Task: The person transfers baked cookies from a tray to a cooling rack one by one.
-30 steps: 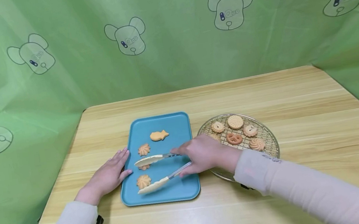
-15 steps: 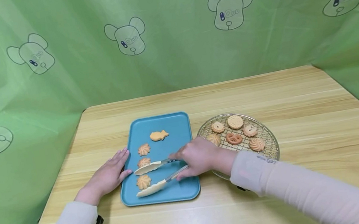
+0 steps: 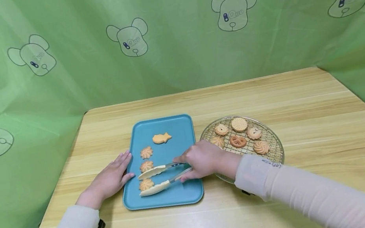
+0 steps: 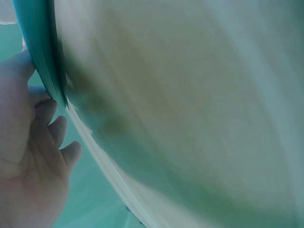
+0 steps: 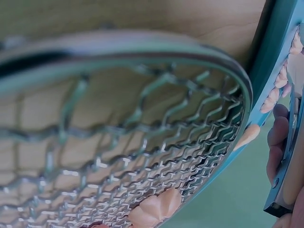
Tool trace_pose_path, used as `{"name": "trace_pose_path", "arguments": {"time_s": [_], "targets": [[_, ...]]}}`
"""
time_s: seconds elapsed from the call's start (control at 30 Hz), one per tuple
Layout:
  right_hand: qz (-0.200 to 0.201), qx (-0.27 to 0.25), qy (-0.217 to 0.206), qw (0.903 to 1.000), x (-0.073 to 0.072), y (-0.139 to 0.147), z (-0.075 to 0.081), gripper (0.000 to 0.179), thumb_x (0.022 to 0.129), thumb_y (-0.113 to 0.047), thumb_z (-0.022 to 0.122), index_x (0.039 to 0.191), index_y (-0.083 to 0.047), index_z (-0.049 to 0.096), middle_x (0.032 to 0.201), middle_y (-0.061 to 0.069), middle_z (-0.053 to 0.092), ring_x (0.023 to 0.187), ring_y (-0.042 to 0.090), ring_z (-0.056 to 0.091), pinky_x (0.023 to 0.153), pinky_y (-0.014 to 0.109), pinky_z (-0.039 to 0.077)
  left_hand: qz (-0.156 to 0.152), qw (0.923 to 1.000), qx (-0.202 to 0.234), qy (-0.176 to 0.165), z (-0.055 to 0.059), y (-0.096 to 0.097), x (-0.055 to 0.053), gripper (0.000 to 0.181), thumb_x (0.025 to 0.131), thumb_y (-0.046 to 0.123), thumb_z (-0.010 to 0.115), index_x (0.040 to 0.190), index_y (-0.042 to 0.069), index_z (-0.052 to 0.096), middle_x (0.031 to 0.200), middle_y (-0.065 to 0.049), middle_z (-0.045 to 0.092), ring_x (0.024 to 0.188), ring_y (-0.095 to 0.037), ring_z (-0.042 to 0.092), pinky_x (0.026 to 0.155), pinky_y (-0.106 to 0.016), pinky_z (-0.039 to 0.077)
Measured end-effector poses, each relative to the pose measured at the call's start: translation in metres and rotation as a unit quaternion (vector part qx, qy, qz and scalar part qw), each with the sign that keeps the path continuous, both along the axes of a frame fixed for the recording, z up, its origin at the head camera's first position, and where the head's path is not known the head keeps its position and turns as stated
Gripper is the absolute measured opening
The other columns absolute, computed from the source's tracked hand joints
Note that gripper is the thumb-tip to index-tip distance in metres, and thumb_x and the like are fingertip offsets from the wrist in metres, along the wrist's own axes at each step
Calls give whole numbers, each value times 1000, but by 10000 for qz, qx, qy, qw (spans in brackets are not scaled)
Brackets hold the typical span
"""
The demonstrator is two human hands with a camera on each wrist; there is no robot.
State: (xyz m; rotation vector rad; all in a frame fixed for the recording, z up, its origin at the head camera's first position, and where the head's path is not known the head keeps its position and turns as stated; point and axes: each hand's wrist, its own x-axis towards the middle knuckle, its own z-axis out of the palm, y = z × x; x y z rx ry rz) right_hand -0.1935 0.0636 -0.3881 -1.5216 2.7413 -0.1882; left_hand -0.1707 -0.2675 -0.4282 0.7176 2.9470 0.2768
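Note:
My right hand (image 3: 204, 159) grips a pair of tongs (image 3: 152, 171) with cream scalloped tips over the blue tray (image 3: 178, 124). The tongs' arms stand apart, one on each side of the nearest flower-shaped cookie (image 3: 145, 184); whether they touch it, I cannot tell. Two more flower-shaped cookies and a fish-shaped cookie (image 3: 161, 138) lie farther back on the tray. My left hand (image 3: 108, 179) rests against the tray's left edge with fingers extended. In the left wrist view, that hand (image 4: 23, 142) is beside the tray's rim (image 4: 40, 47).
To the tray's right stands a round wire rack (image 3: 275, 149) bearing several cookies, among them a pretzel-shaped one (image 3: 238, 141). My right forearm (image 3: 285, 177) passes over its near side. A green curtain (image 3: 182, 66) hangs behind the wooden table (image 3: 331, 126).
The tongs have shifted slightly toward me, and their arms have come closer together around the nearest cookie. The cookie behind it is more visible now. My left hand has stayed still.

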Motion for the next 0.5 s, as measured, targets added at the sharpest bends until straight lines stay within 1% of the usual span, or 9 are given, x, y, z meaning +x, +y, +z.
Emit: {"name": "trace_pose_path", "arguments": {"time_s": [0.13, 0.37, 0.5], "targets": [[26, -29, 34, 10000, 0, 1, 0, 63, 84, -61, 62, 127, -16, 64, 110, 2, 69, 66, 12, 66, 48, 24, 48, -7, 10000, 9, 26, 0, 0, 0, 66, 100, 34, 51, 148, -3, 26, 154, -18, 21, 139, -37, 21, 110, -53, 23], [106, -71, 117, 9999, 0, 5, -2, 62, 85, -60, 61, 127, -15, 63, 111, 2, 69, 79, 16, 69, 53, 26, 52, 8, 10000, 1, 14, -1, 0, 0, 66, 100, 34, 50, 149, -2, 26, 154, -18, 21, 140, -37, 21, 111, -53, 23], [92, -118, 117, 9998, -1, 7, -1, 62, 85, -59, 61, 127, -13, 63, 113, 3, 68, 77, 15, 69, 57, 27, 54, 18, 10000, -1, 12, -1, 0, 0, 66, 100, 35, 50, 149, -2, 26, 154, -17, 21, 140, -36, 21, 111, -53, 23]]}}
